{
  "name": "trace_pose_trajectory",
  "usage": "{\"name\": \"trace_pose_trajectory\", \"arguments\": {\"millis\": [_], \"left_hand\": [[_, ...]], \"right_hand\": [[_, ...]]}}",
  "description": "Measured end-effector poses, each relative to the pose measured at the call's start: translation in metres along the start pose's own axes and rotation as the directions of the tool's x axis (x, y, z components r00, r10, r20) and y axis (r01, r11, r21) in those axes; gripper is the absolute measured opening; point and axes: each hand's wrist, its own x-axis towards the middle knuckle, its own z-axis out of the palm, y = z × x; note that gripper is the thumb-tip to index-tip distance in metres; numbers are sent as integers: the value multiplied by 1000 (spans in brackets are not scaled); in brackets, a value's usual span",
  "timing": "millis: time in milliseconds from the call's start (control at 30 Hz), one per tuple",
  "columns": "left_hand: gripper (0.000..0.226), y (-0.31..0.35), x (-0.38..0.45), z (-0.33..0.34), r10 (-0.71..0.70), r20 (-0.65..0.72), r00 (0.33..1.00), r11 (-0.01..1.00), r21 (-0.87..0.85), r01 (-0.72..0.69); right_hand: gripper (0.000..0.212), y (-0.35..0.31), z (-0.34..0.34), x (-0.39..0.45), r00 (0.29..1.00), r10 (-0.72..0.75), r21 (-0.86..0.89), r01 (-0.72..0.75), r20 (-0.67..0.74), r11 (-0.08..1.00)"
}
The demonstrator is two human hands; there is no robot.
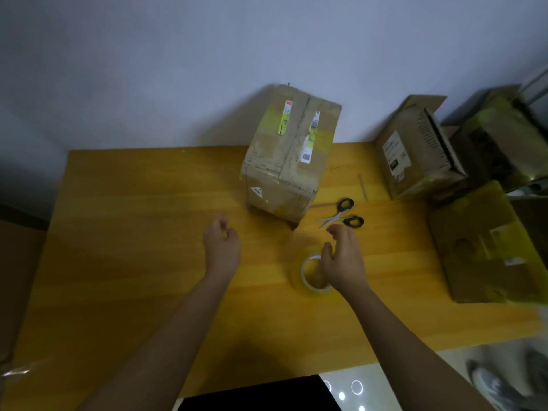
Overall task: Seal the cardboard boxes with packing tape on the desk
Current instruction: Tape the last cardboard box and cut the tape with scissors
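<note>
On the left half of the yellow wooden desk [118, 232], the left hand [221, 244] is hovering above bare wood, its fingers loosely curled and gripping nothing. It is sitting just short of the near corner of a tall cardboard box [289, 155], apart from it. That box is standing near the back edge of the desk, close to the pale wall [148, 69], and is wearing yellowish tape across its top and sides, along with strip labels and a small white sticker with a code. Its top flaps are lying closed.

Moving right, a roll of packing tape [308, 274] is lying flat on the desk in front of the box. The right hand [344, 259] is reaching over the roll's right side; the thumb and fingers are spread in a loose curl, and whether they are touching the roll cannot be told, since the frame is blurring here. Beyond the fingertips, black-handled scissors [341, 216] are resting on the desk, blades pointing left, just beside the box's near right corner. A thin strip [363, 186] is lying on the wood behind them.

Farther right, an open box [415, 155] is standing with one flap raised. A flatter box [480, 244] is lying at the desk's right edge, partly taped in yellow. Another taped box [498, 143] is sitting behind these, blurred.
</note>
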Motion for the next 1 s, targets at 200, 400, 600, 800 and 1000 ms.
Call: {"name": "trace_pose_trajectory", "arguments": {"millis": [200, 400, 600, 800, 1000], "left_hand": [[46, 120, 14, -18, 295, -20, 955, 944, -145, -295], [34, 137, 40, -5, 253, 237, 938, 945, 149, -292], [52, 116, 46, -8, 29, 469, 883, 946, -298, 127], [66, 98, 71, -17, 19, 485, 874, 948, -286, 138], [55, 109, 64, -7, 149, 498, 854, 960, -279, -5]], "right_hand": [[56, -70, -33, 41, 979, -90, 320, 145, -181, 936], [63, -108, -10, 54, 995, 81, 674, -24, -53, 738], [75, -96, 18, 49, 942, 262, 857, -306, 210, 414], [85, -58, 9, 58, 936, 213, 788, -351, 280, 506], [48, -79, -4, 69, 985, 145, 814, -161, 95, 559]]}}
